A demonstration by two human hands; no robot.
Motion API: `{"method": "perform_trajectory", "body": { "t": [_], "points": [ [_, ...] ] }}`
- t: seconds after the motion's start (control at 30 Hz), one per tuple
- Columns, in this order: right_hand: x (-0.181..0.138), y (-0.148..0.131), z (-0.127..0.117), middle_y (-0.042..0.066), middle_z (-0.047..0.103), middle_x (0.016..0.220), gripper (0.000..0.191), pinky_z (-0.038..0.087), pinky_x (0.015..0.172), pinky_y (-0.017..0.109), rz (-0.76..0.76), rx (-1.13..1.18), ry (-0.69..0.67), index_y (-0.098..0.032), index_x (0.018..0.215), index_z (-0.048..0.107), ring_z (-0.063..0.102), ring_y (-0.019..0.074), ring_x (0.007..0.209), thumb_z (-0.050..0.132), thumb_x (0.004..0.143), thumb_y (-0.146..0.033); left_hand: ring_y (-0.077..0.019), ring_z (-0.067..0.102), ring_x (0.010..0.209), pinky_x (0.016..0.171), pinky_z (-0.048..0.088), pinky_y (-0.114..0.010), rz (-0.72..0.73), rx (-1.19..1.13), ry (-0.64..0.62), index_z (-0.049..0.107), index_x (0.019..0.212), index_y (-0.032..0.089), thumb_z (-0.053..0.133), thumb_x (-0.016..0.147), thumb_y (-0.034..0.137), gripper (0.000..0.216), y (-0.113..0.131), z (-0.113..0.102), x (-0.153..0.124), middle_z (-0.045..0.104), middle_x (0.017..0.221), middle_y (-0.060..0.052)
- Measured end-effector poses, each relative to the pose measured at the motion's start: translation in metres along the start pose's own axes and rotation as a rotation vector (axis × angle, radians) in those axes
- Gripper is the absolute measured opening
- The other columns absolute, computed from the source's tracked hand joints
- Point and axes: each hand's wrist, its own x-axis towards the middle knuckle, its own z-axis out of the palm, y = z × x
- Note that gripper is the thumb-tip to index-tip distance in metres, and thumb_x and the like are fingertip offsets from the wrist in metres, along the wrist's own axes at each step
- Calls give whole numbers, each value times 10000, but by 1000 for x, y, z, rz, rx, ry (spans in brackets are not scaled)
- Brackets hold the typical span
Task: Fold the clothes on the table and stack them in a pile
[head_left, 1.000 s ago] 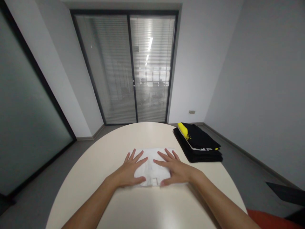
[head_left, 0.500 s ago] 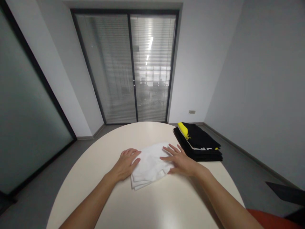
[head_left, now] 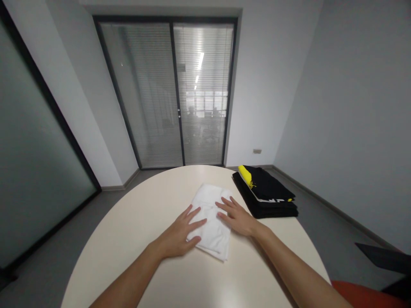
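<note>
A folded white cloth (head_left: 210, 231), perhaps a garment, lies flat on the pale round table (head_left: 154, 192), turned at a slant with its layered edge towards me. On its left side rests my left hand (head_left: 183, 233), fingers spread and stretched over the fabric. My right hand (head_left: 236, 216) touches the upper right part of the cloth, its fingers apart too. Neither hand grips the fabric. Just beyond my right hand sits a stack of folded black clothes (head_left: 268, 188), the top one bearing a yellow and white print.
Past the table's far edge stands a glass double door (head_left: 167, 94) with blinds. A red seat (head_left: 362, 295) and a dark chair part (head_left: 385, 259) are at the lower right. A frosted glass panel (head_left: 35, 128) is on the left.
The white cloth has turned on the table, its near end swinging right and its far end left. My left hand has moved right and nearer; my right hand has shifted slightly left.
</note>
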Motion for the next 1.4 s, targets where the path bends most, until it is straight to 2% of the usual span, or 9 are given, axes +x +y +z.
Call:
{"method": "perform_trajectory", "body": {
  "t": [0.1, 0.2, 0.37, 0.47, 0.57, 0.8, 0.93, 1.17, 1.4],
  "points": [
    [-3, 2, -3, 62, 190, 1653, 706, 79, 1210, 592, 60, -24, -78, -318, 1540, 364, 18, 358, 1527, 536, 909, -586, -360, 173, 1503, 1188, 259, -571, 13, -11, -85, 509, 1445, 350, 583, 922, 417, 532, 4, -2, -2, 246, 1639, -24],
    [-5, 4, -10, 52, 169, 1659, 691, 82, 1203, 601, 73, -4, -119, -335, 1523, 393, 8, 368, 1524, 591, 882, -497, -343, 344, 1428, 1167, 320, -533, 47, -44, -83, 579, 1385, 334, 615, 899, 432, 497, 12, -9, -1, 385, 1567, -58],
    [-5, 2, -14, 92, 315, 1612, 615, 146, 1228, 493, 46, 19, -11, -244, 1464, 499, 163, 289, 1521, 422, 957, -585, -245, 572, 1208, 1078, 451, -411, 46, -108, 58, 613, 1342, 260, 479, 972, 360, 406, 22, -5, 6, 553, 1395, -102],
    [-2, 0, -4, 156, 362, 1578, 679, 226, 1204, 464, 157, -70, 107, -160, 1508, 422, 279, 288, 1481, 324, 988, -587, -292, 388, 1416, 1174, 316, -517, -8, -39, 75, 480, 1467, 293, 482, 980, 368, 493, 20, 6, 9, 377, 1575, -86],
    [-1, -5, 6, 177, 379, 1563, 671, 281, 1156, 514, 290, -162, 117, -143, 1502, 411, 324, 350, 1445, 311, 992, -567, -299, 191, 1514, 1201, 191, -601, -50, -39, -62, 316, 1548, 348, 456, 1001, 415, 569, 15, 12, 10, 223, 1647, -47],
    [-4, -25, 1, 271, 626, 1196, 587, 445, 922, 487, 515, -305, 145, -97, 1148, 622, 581, 409, 1147, 422, 929, -604, -339, 45, 1529, 1202, 171, -623, -119, -24, -49, 320, 1548, 343, 446, 1010, 419, 558, 16, 19, 7, 113, 1667, -39],
    [-1, -16, 1, 215, 671, 1096, 446, 467, 803, 379, 457, -92, 119, -133, 1123, 569, 664, 313, 964, 454, 933, -519, -341, 45, 1529, 1207, 203, -604, -111, -55, -43, 339, 1545, 312, 423, 1016, 458, 556, 13, 21, 6, 159, 1662, -42],
    [11, -1, 5, 73, 657, 819, 316, 435, 720, 313, 330, 178, 237, -185, 1166, 439, 637, 230, 768, 339, 975, -416, -264, 416, 1411, 1186, 318, -517, -186, 18, 187, 485, 1444, 214, 343, 1041, 399, 466, -13, 24, 9, 435, 1544, -109],
    [38, -9, -43, -33, 525, 695, 315, 407, 657, 276, 208, 225, 365, -194, 1131, 495, 531, 173, 665, 445, 913, -416, -264, 435, 1400, 1169, 349, -481, -331, 123, 257, 514, 1408, 189, 387, 1023, 421, 467, -35, 40, 6, 465, 1523, -117]
  ]
}}
